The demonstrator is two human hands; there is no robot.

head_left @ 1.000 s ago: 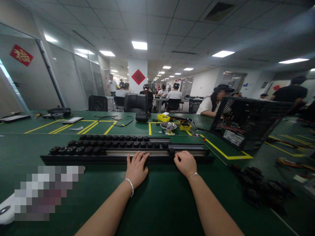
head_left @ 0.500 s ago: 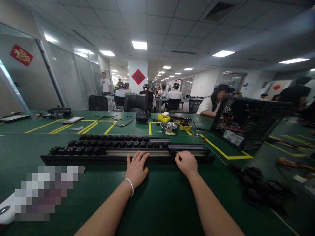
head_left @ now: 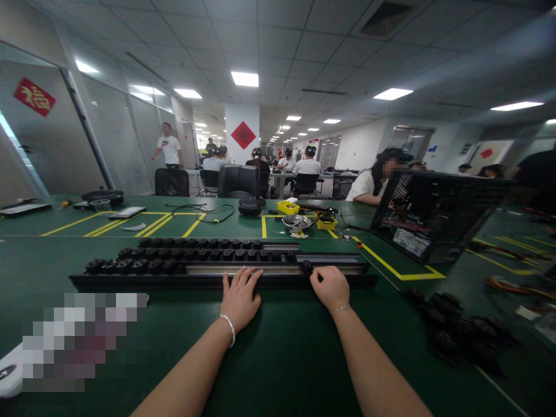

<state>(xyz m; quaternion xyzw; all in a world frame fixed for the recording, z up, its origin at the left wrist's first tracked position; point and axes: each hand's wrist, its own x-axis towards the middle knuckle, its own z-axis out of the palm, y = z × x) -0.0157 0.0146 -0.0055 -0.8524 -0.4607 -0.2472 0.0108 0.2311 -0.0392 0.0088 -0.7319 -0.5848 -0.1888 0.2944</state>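
Observation:
A long black power track (head_left: 243,282) with a pale metallic channel lies crosswise in front of me. Black track sockets (head_left: 139,266) sit in a row along its left part. My left hand (head_left: 241,289) rests on the middle of this front track, fingers spread, holding nothing. Farther right, the curled fingers of my right hand (head_left: 330,286) grip a single black socket (head_left: 306,267) on the same track; my fingers partly hide the contact. Behind it lie two more tracks, also with sockets lined up on them.
A heap of loose black sockets (head_left: 456,327) lies at the right. An open computer case (head_left: 438,217) stands beyond it. Toward the back are a metal bowl (head_left: 297,222), a yellow bin (head_left: 288,207) and cables. A blurred-out white object (head_left: 13,368) is at left. A person (head_left: 369,179) sits across the table.
The single socket at my right hand looks slightly turned. My left hand stays on the track. In the background, a standing person has moved left.

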